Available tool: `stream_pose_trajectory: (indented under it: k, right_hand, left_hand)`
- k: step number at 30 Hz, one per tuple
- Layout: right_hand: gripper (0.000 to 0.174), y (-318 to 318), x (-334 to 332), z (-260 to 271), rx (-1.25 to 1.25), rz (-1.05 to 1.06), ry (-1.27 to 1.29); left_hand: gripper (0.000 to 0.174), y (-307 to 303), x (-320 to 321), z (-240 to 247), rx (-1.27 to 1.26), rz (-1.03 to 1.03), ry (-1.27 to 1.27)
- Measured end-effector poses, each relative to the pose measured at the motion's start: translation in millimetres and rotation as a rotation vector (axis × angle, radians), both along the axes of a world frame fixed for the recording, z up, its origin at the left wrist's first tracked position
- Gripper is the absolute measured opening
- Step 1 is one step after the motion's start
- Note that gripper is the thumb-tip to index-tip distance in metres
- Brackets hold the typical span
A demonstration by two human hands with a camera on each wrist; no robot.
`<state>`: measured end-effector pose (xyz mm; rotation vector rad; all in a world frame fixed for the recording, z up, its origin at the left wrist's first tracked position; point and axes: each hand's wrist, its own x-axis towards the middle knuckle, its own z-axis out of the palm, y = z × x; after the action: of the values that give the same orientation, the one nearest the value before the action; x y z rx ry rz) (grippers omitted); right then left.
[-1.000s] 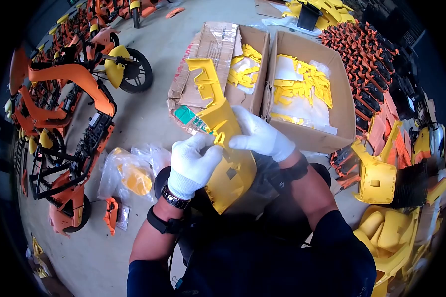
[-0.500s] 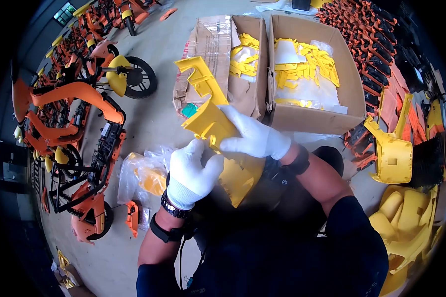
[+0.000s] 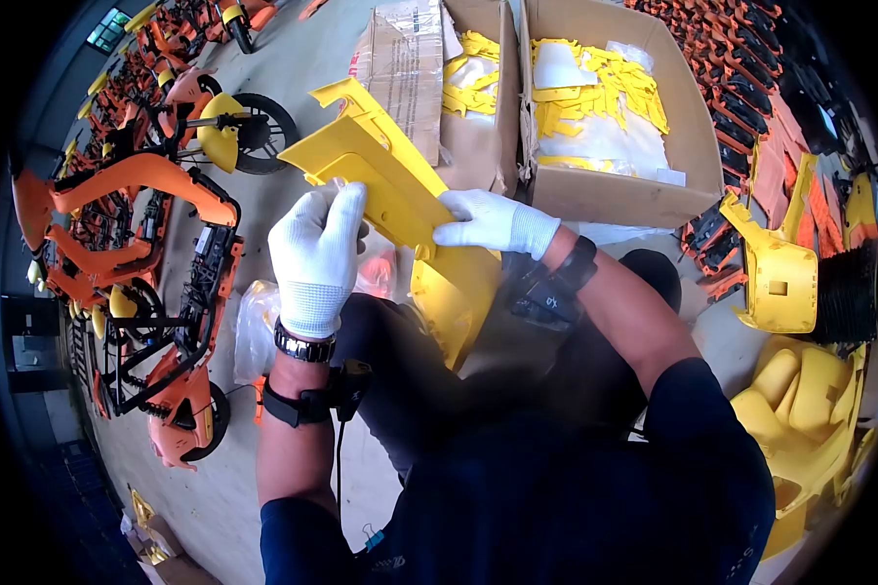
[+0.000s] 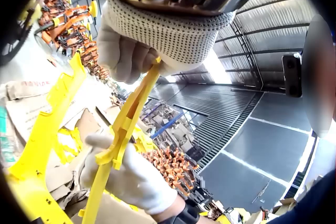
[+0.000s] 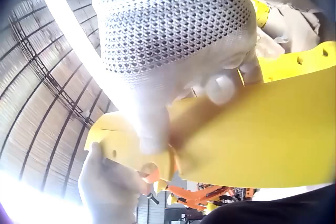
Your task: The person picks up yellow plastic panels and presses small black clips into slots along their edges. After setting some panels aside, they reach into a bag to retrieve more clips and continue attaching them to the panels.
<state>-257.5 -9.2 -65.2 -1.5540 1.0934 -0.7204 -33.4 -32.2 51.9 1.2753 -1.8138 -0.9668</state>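
Observation:
A large yellow plastic body panel (image 3: pixel 458 302) stands slanted over the person's lap, its narrow arm reaching up and left. Across it lies a smaller, flat yellow trim piece (image 3: pixel 385 190) with small holes, seen nearly edge-on in the left wrist view. My white-gloved left hand (image 3: pixel 314 255) pinches the trim piece near its left end, thumb pointing up. At the panel's right edge, my white-gloved right hand (image 3: pixel 493 219) grips the panel, its thumb over the trim piece's right end. The right wrist view shows the left hand (image 5: pixel 107 187) holding the far end.
Two cardboard boxes ahead, one open box (image 3: pixel 624 195) on the right, hold yellow parts. An orange motorbike frame (image 3: pixel 156 180) stands at left. Yellow panels (image 3: pixel 780 283) lie at right, beyond them stacked orange parts (image 3: pixel 693 58). A clear plastic bag (image 3: pixel 257 327) lies on the floor.
The left hand has moved up and left, swinging the trim piece's flat face into view across the panel. The right hand stays on the panel's right edge. The head view has shifted slightly.

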Motion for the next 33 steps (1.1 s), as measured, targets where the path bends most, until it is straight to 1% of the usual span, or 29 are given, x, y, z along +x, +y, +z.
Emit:
stream_pose_trajectory:
  k: [1, 2, 3, 4, 5, 7, 8, 11, 12, 13, 14, 15, 20, 23, 26, 29, 32, 33]
  right_hand:
    - [0.057, 0.8, 1.2, -2.2, 0.023, -0.036, -0.050]
    - [0.056, -0.1, 2.2, -2.4, 0.044, -0.069, -0.096]
    - [0.056, -1.5, 3.3, -2.5, 0.063, -0.102, -0.140]
    - [0.061, -2.1, 6.0, -8.9, 0.073, -0.165, -0.252]
    - [0.061, -2.5, 6.3, -12.6, 0.057, -0.160, -0.224]
    - [0.061, -6.3, 6.0, -13.6, 0.020, -0.146, -0.160]
    - [0.055, -7.1, 8.8, -19.9, 0.000, -0.173, -0.202]
    - [0.048, -4.3, 15.1, -2.8, 0.056, -0.133, -0.259]
    - [0.044, -2.5, 15.2, -0.9, 0.033, -0.141, -0.220]
    - [0.044, -2.0, 15.4, 0.1, 0.045, -0.136, -0.236]
    - [0.044, -0.9, 16.2, 0.5, 0.059, -0.135, -0.258]
    - [0.044, -0.7, 16.9, 0.5, 0.071, -0.138, -0.282]
    - [0.043, -1.2, 15.4, -1.2, 0.047, -0.143, -0.218]
    - [0.044, 0.3, 17.2, 2.5, 0.057, -0.126, -0.227]
    - [0.045, -1.1, 19.5, 2.0, 0.055, -0.105, -0.221]
    - [0.046, -1.2, 21.4, -0.6, -0.015, -0.124, -0.183]
    - [0.047, 0.6, 21.8, 1.9, -0.075, -0.170, -0.191]
    - [0.047, 3.4, 23.2, 4.2, -0.085, -0.191, -0.207]
  left_hand:
    - [0.028, -2.5, 1.0, 0.6, 0.090, -0.014, 0.108]
    - [0.029, -5.1, 6.5, -8.9, 0.160, -0.030, 0.158]
    - [0.032, -0.9, 7.0, -15.6, 0.209, -0.075, 0.331]
    - [0.030, 4.3, 7.5, -23.9, 0.254, -0.084, 0.448]
    - [0.030, 9.4, 8.4, -34.0, 0.298, -0.095, 0.567]
    - [0.031, 16.4, 8.3, -59.4, 0.380, -0.127, 0.480]
    - [0.032, 20.3, 4.8, -71.0, 0.345, -0.124, 0.476]
    - [0.029, 29.1, -2.0, -88.2, 0.300, -0.074, 0.529]
    - [0.028, 30.1, -2.5, -87.9, 0.305, -0.059, 0.541]
    - [0.027, 30.0, -2.1, -87.3, 0.310, -0.048, 0.547]
    - [0.022, 28.0, 0.2, -87.0, 0.281, -0.045, 0.452]
    - [0.022, 27.7, 1.1, -85.5, 0.263, -0.037, 0.412]
    - [0.020, 24.8, 2.9, -78.5, 0.176, -0.009, 0.231]
    - [0.018, 25.3, 7.0, -76.1, 0.061, -0.004, 0.089]
    - [0.016, 33.0, 4.2, -70.2, -0.108, 0.059, 0.017]
    - [0.016, 33.5, 3.7, -74.6, -0.206, 0.065, 0.018]
    - [0.021, 32.8, 5.9, -54.6, -0.045, -0.046, -0.020]
    - [0.022, 32.5, 7.3, -51.3, -0.049, -0.062, -0.047]
